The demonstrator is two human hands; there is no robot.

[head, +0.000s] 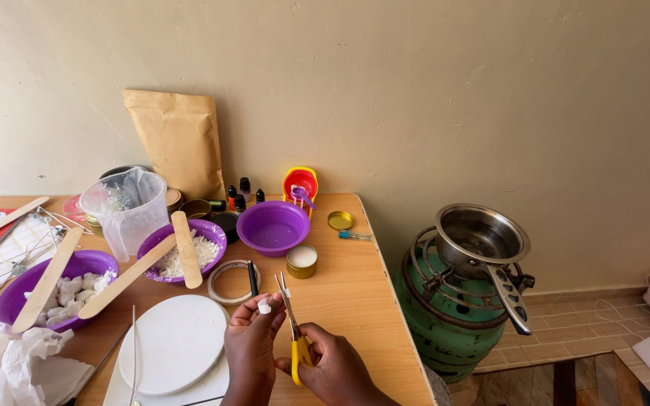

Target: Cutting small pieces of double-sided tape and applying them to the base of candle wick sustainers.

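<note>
Three purple bowls sit on the wooden table (355, 301): the left bowl (9, 297) holds white wax chunks, the middle bowl (212, 229) white flakes, the far bowl (274, 225) looks empty. Three flat wooden sticks rest across them. A small tin (302, 260) holds pale wax. The left hand (251, 342) pinches a small white piece (264, 305); the right hand (332, 365) grips yellow-handled scissors (292, 323), blades slightly parted beside it. Both wrists are cut off below

Soft, even daylight fills the scene, brightest on the floor (641, 331) toward 4 o'clock; shadows fall faint and short. A small glare marks the steel pot (481, 237). Focus is sharp, edges slightly bowed
</note>
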